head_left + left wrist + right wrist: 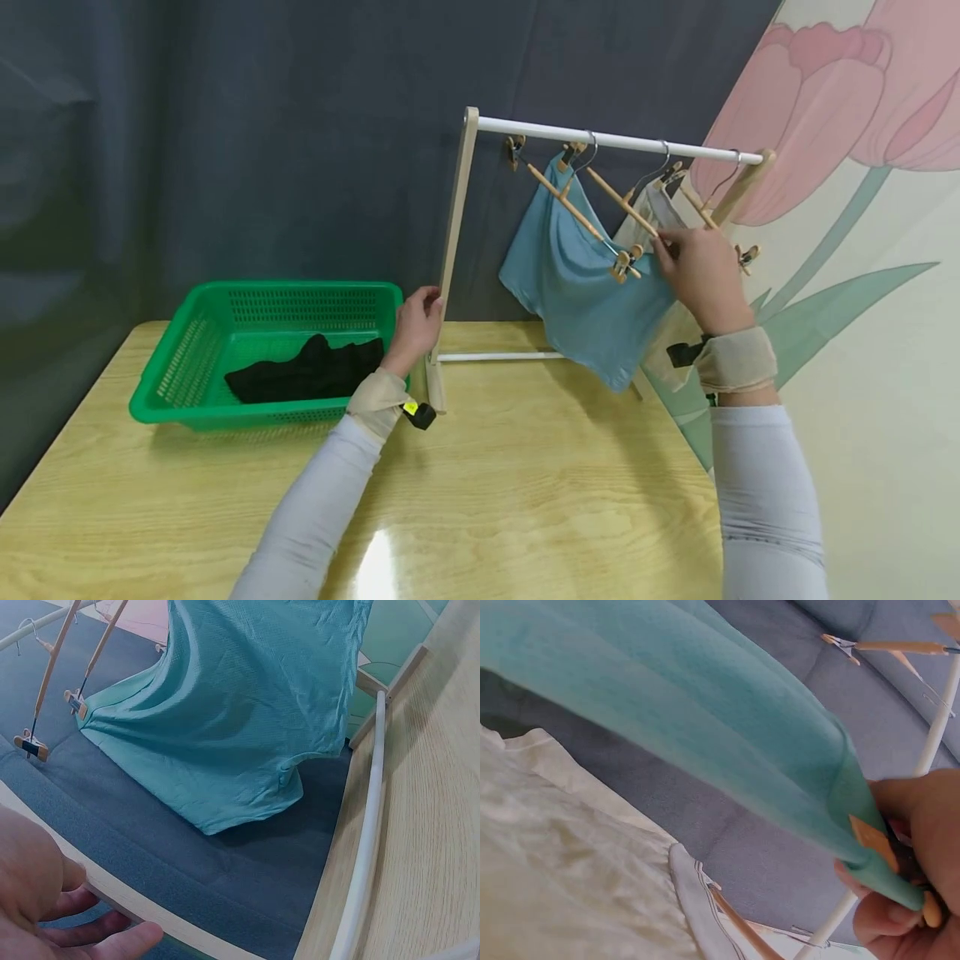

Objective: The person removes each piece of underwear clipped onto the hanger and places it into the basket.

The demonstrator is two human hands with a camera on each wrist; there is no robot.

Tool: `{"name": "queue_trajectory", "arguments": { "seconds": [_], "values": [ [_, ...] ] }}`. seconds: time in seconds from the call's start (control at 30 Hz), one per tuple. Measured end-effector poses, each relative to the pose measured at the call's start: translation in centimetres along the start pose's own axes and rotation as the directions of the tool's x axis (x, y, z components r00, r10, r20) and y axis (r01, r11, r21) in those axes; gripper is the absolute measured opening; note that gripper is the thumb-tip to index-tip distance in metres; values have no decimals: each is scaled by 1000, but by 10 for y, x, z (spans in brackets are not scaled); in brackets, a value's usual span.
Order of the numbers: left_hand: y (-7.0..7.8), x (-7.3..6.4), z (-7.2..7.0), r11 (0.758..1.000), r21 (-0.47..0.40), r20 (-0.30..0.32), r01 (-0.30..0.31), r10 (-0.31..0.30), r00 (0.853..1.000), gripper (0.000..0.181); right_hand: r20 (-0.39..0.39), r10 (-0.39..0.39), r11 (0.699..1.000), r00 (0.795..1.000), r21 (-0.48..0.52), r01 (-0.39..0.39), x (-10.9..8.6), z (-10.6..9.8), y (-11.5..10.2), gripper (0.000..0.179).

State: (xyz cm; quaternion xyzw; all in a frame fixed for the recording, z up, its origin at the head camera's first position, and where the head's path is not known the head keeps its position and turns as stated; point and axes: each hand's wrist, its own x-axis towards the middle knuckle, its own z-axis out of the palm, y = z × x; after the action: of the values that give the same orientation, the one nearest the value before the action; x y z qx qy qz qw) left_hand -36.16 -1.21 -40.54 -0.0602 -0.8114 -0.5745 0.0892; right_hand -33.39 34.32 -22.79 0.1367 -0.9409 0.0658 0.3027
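My right hand (705, 271) pinches the near-end clip (874, 838) of the middle clip hanger (618, 200). A corner of a blue cloth garment (585, 283) sits at that clip. The garment's far corner hangs from the hanger's other clip (572, 156). My left hand (416, 327) holds the left wooden post (456, 217) of a small clothes rack, its fingers curled against the post in the left wrist view. A bare clip hanger (566, 202) hangs to the left. Behind the blue garment, a cream garment (577, 832) with a grey band is mostly hidden.
The white top rail (540, 130) carries the hanger hooks; a lower white bar (495, 357) runs near the tabletop (480, 500). Left of the rack stands a green basket (262, 412) with a black cloth item (307, 372) inside. A painted wall (862, 333) rises close on the right.
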Motion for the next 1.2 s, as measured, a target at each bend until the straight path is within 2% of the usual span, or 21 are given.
{"name": "queue_trajectory", "arguments": {
  "seconds": [0.2, 0.4, 0.57, 0.8, 1.03, 1.2],
  "values": [
    [1, 2, 6, 1000, -13, 13, 18, -17, 1000, 36, -83, -48, 999, 995, -16, 46, -5, 1, 3, 24],
    [4, 4, 12, 999, -26, 26, 40, -39, 999, 36, -107, -13, 1000, 994, -8, 12, -8, -9, 2, 26],
    [4, 7, 12, 998, -50, 30, 36, -34, 999, 36, -139, -5, 1000, 990, -4, 4, -19, -14, -2, 26],
    [1, 10, 8, 999, -33, 19, 41, -41, 999, 36, -151, -34, 999, 988, 9, 36, -51, -7, -10, 19],
    [1, 13, 4, 999, -25, 18, 34, -34, 999, 37, -93, -6, 999, 996, 44, 10, -88, 7, -16, 20],
    [1, 16, 4, 998, -60, 23, 18, -17, 1000, 37, -53, 1, 996, 999, 86, 3, -117, 25, -21, 18]
  ]
}}
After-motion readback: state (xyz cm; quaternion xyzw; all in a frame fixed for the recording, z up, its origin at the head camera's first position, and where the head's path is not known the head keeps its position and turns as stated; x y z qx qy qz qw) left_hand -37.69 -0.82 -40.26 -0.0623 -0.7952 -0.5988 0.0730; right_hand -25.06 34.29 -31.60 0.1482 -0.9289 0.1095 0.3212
